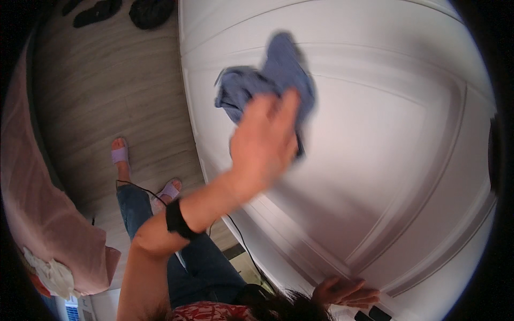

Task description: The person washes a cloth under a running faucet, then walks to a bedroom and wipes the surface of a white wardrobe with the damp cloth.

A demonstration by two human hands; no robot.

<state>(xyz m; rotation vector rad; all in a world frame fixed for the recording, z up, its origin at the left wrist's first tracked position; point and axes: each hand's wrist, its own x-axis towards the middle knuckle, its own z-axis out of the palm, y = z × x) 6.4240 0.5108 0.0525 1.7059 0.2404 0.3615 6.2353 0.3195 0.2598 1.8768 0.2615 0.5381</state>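
My left hand (262,140), blurred by motion, presses a crumpled blue cloth (284,67) against the white panelled door (375,139). The cloth bunches out past the fingers to the left and above, and part of it is hidden under the palm. A black band (179,219) circles my left forearm. Low in the view, my right hand (345,292) has its fingers stretched out along the door's lower part, and nothing shows in it.
Wood-look floor (107,96) runs along the left, with dark footwear (98,13) at the top. A pink cover (59,214) drapes over something at the far left. My feet wear lavender slippers (120,153). A thin black cable (242,239) hangs near my legs. A dark handle (494,155) sits at the right.
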